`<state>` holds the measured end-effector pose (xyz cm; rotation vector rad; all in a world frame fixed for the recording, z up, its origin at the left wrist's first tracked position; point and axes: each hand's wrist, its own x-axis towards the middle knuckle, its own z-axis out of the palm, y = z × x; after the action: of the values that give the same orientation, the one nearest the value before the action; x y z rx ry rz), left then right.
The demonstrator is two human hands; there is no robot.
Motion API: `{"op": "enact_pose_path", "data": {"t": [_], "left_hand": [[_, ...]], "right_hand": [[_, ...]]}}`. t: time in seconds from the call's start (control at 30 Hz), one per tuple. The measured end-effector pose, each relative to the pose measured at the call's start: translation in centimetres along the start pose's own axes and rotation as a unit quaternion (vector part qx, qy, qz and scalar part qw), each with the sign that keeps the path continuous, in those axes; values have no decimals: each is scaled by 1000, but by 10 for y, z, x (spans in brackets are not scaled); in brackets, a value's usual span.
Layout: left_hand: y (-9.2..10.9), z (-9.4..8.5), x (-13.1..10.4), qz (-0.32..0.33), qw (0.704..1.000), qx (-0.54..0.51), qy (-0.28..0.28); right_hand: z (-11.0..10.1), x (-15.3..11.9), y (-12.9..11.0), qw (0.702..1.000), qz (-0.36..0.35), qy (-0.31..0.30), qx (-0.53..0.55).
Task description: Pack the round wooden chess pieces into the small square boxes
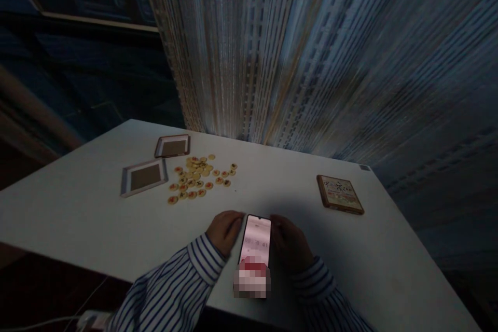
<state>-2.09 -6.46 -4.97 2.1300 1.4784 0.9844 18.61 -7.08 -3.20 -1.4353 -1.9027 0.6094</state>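
Observation:
A phone [256,241] with a lit pinkish screen lies between my hands near the table's front edge; large digits show on it, and its lower part is blurred out. My left hand [224,232] is closed at the phone's upper left side, thumb and fingertips against the edge. On the opposite side my right hand [291,243] is closed with its fingertips at the upper right edge. The undersides of both hands are hidden. Beyond my left hand, several round wooden xiangqi pieces [199,183] with red and black characters lie loosely spread and partly piled.
On the white table [272,176], two shallow box halves [144,175] stand left of the pieces. A flat printed box [340,195] lies to the right. A string curtain [249,52] hangs behind the table. A white cable [50,322] runs at lower left. The room is dim.

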Motion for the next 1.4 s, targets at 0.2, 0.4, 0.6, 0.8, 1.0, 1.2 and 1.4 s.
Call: {"op": "enact_pose_path", "data": {"t": [0.2,0.4,0.6,0.8,1.0,1.2,1.4], "left_hand": [[5,-14,-9,-41,998,-32,-24],[-1,-31,-21,-40,997,-69,-24],[-6,-55,-33,-103,993,-59,2],[-18,-76,-47,-108,991,-58,55],[-30,-93,-58,-125,983,-56,123],[-46,-118,-61,-159,971,-52,170],[-69,-140,-64,-212,946,-39,241]], "right_hand": [[2,1,2,999,14,31,12],[1,0,-2,998,35,58,5],[-4,1,-8,997,28,59,-45],[-5,11,-19,998,18,10,-66],[-2,33,-31,998,-14,-11,-65],[4,56,-48,994,-36,-90,-57],[23,74,-79,973,-111,-175,-96]]}}
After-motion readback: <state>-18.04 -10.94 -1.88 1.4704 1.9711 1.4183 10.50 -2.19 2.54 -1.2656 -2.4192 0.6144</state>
